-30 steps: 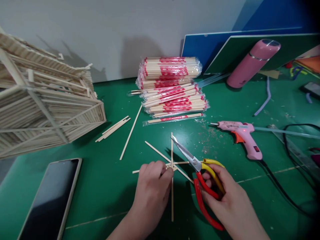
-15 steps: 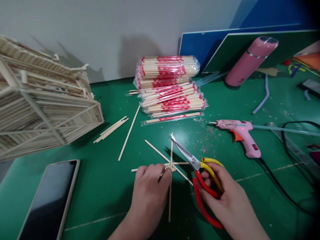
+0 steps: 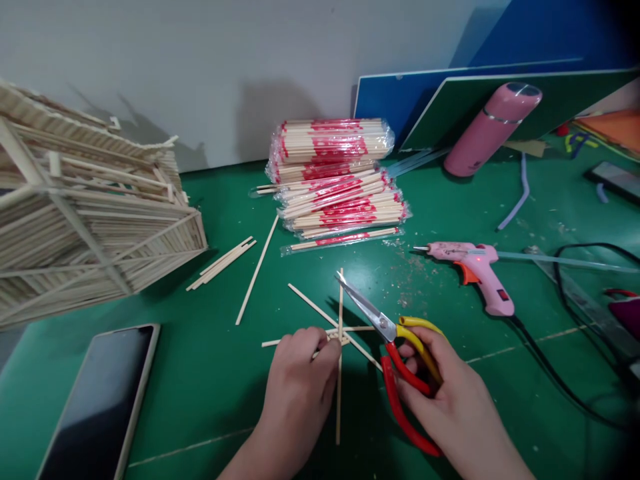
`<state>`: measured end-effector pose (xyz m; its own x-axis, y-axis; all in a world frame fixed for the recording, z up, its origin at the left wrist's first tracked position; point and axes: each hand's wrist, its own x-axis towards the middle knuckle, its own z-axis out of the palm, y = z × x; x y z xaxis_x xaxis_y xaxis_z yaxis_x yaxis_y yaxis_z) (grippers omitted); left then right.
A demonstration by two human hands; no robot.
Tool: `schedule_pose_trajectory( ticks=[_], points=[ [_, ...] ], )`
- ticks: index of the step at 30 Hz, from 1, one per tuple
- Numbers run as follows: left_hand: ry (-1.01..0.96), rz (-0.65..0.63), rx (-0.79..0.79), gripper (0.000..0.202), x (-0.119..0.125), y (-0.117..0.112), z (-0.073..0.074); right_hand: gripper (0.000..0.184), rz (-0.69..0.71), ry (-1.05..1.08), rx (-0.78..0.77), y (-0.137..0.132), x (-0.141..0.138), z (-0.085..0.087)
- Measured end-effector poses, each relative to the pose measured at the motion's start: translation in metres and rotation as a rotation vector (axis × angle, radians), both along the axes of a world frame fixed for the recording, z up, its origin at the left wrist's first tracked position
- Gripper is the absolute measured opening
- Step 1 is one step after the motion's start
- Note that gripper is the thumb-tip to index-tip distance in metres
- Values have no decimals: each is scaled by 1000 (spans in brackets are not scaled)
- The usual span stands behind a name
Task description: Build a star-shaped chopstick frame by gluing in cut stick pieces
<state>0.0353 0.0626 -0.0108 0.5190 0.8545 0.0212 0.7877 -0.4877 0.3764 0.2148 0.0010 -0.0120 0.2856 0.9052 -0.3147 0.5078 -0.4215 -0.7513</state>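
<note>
My left hand (image 3: 300, 390) is closed in a pinch on the middle of a star of crossed wooden sticks (image 3: 340, 303) lying on the green mat. My right hand (image 3: 457, 410) grips red and yellow handled scissors (image 3: 387, 333). Their blades are nearly closed and point up and left, close to the upright stick of the star. The crossing point of the sticks is partly hidden under my left fingers.
A large stick-built model (image 3: 85, 213) stands at the left, a phone (image 3: 97, 400) lies at lower left. Wrapped stick bundles (image 3: 335, 177) are stacked at the back. A pink glue gun (image 3: 473, 267) with its cord, a pink flask (image 3: 490, 130) and loose sticks (image 3: 223, 263) lie around.
Both hands stay almost where they were. The view has shifted slightly right, so everything sits a little further left, and the scissors have edged slightly down and left.
</note>
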Motion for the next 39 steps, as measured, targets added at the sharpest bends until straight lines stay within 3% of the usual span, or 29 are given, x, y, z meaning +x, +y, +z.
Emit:
schedule_pose_trajectory(
  ticks=[14, 39],
  points=[
    [-60, 22, -50, 23, -1, -2, -4, 41, 17, -8, -64, 0, 0, 0],
    [-68, 43, -10, 21, 2, -1, -4, 39, -85, -27, 60, 1, -8, -1]
  ],
)
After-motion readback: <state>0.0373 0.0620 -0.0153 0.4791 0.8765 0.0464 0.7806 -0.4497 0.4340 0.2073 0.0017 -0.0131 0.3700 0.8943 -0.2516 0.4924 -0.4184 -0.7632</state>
